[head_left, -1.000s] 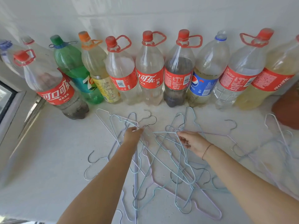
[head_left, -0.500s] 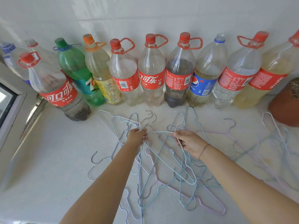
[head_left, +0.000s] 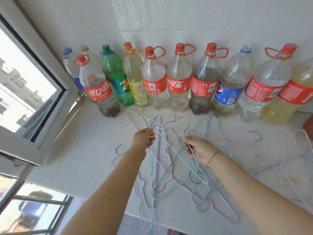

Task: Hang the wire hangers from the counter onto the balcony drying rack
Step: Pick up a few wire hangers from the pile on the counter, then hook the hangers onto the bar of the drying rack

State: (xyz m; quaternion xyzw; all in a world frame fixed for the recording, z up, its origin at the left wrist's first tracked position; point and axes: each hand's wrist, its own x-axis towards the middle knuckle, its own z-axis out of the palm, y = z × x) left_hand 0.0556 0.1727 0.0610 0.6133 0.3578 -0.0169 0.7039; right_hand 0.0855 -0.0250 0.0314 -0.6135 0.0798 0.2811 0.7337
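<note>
A tangle of pale blue, lilac and white wire hangers lies on the white counter. My left hand grips the necks of a few hangers, lifted so their bodies hang down past the counter's front edge. My right hand pinches the neck of a blue hanger below its metal hook. More hangers lie spread to the right. The drying rack is not in view.
Several large plastic drink bottles stand in a row against the tiled back wall. An open window frame is at the left, with metal bars below it. A brown pot peeks in at the right edge.
My left hand has raised its bunch of hangers off the counter so they hang upright. My right hand has closed on a blue hanger's neck. The view has tilted up and left.
</note>
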